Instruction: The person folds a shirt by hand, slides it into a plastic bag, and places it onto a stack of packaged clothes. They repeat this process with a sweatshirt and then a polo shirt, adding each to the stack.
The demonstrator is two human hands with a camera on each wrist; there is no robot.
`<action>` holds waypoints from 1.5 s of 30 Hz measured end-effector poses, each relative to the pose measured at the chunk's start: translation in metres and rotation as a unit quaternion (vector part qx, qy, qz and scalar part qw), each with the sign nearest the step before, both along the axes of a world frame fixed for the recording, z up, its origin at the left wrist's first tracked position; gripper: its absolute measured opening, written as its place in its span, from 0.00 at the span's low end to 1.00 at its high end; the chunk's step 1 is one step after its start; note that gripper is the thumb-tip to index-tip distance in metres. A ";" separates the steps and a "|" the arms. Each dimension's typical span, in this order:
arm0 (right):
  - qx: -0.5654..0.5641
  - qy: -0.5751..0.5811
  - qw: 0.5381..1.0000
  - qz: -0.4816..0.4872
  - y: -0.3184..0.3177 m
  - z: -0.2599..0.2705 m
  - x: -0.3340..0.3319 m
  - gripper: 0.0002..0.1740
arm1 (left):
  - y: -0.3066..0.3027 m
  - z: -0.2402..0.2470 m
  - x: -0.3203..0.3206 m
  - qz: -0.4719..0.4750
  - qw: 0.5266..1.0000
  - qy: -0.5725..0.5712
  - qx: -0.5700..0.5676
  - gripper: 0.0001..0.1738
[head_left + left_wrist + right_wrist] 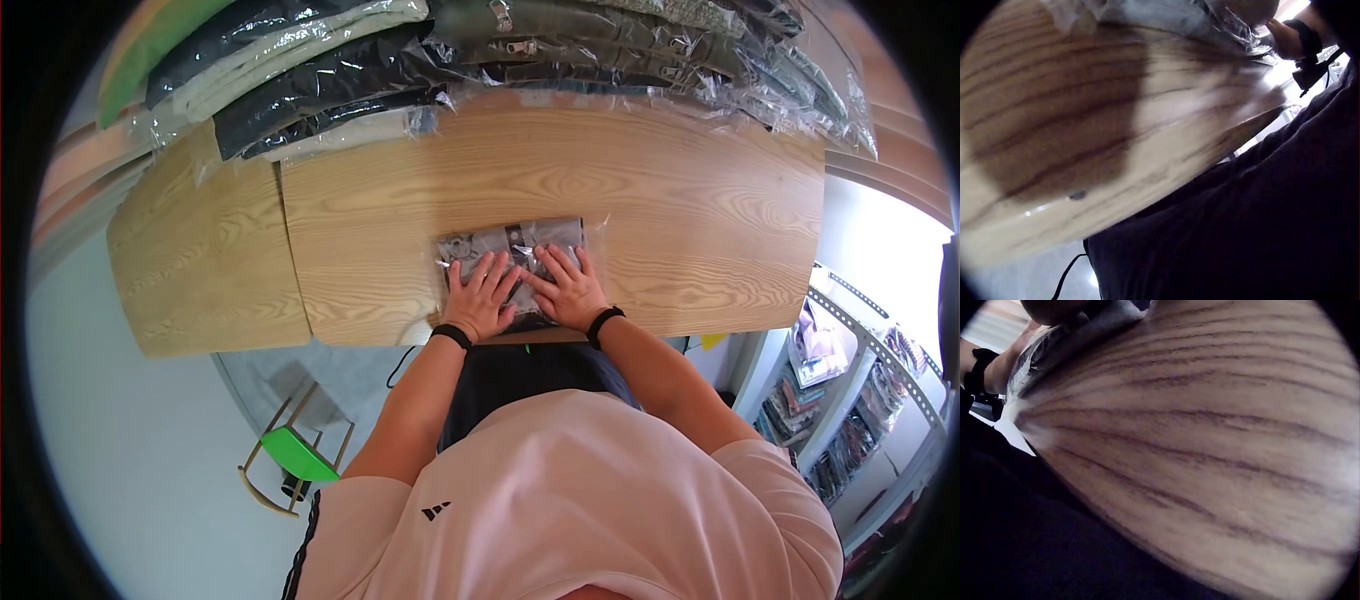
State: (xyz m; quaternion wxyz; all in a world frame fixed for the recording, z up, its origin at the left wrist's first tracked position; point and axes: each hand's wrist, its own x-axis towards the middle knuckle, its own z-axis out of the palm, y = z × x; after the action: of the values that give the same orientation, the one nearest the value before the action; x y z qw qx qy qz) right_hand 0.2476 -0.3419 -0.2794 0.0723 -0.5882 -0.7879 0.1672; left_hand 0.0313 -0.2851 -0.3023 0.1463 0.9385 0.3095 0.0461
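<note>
A folded grey garment in a clear plastic bag (478, 243) lies flat near the front edge of the table. My left hand (481, 297) rests on its left half, fingers spread and pointing away from me. On the right half lies my right hand (570, 291), its fingers also extended and the thumb side close to the left fingertips. Crinkled clear plastic (1085, 15) shows at the top of the left wrist view. The right wrist view catches the bag's side (1079, 337) along the tabletop. Both palms hide the lower part of the garment.
Stacks of bagged clothes (590, 45) line the back of the wooden table (690, 220). A second table panel (200, 260) adjoins at left. A green-seated chair (300, 455) stands on the floor at lower left. Metal shelving (850, 400) with bagged garments is at right.
</note>
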 end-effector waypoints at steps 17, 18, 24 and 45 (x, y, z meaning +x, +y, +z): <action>-0.028 0.047 0.998 0.020 0.004 0.039 0.011 0.30 | 0.008 0.034 -0.003 0.002 0.998 0.013 -0.069 0.39; -0.066 0.068 0.995 0.030 0.006 0.044 0.017 0.31 | 0.012 0.038 -0.008 -0.002 0.993 -0.022 -0.114 0.38; 0.038 -0.135 0.950 -0.279 -0.021 0.013 0.077 0.31 | 0.018 0.039 -0.062 0.149 0.987 0.055 -0.017 0.30; 0.023 0.026 0.999 -0.002 -0.087 -0.002 0.055 0.24 | -0.018 0.035 -0.070 -0.042 0.996 -0.005 -0.085 0.23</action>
State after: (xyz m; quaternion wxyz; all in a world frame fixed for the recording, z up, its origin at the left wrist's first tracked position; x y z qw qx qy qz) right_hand 0.3027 -0.4288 -0.2813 0.1065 -0.5833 -0.7883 0.1645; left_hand -0.0382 -0.3034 -0.2674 0.2290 0.9344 0.2722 0.0186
